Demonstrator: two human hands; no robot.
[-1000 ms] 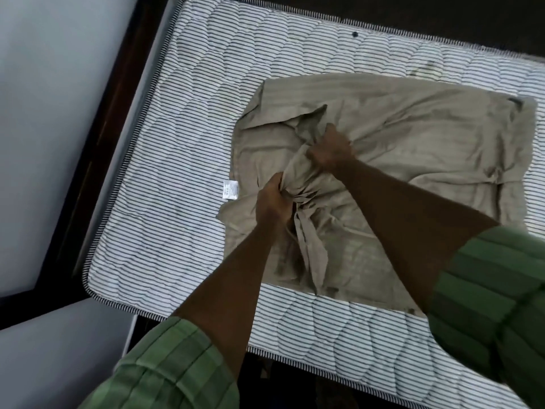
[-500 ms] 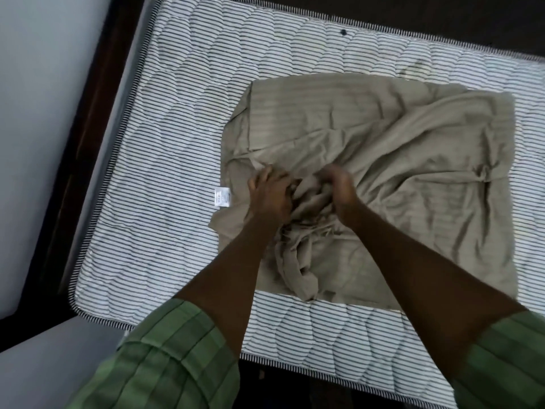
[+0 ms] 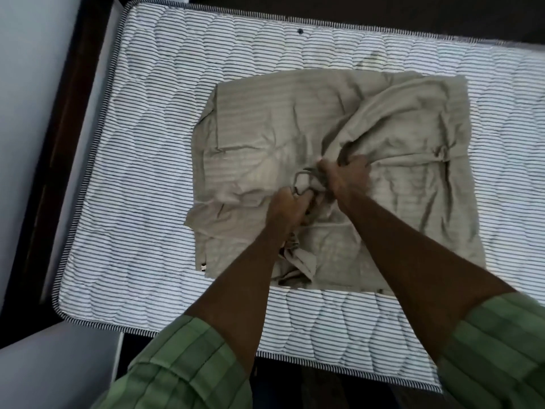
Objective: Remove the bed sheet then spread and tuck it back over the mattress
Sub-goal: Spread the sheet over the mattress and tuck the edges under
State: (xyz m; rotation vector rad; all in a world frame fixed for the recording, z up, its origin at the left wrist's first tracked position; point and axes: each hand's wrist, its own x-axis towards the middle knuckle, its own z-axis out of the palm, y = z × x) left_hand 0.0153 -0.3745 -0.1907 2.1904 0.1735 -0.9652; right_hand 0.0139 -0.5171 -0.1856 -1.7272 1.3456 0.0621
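Both hands were buried in the bunched middle of the bed sheet (image 3: 295, 137), which lay folded and rumpled on the bare striped mattress (image 3: 141, 143), well short of every edge. My left hand (image 3: 287, 206) had its grip clamped on a twisted gather; my right hand (image 3: 349, 175) had its grip clamped on a fold just beside it. A moment before, the two hands had been pressed close together over the knot of cloth; by now the right had travelled up and to the right, drawing a ridge of fabric with it. I judged that to mean the unfolding had started, though spreading and tucking were all yet to do.
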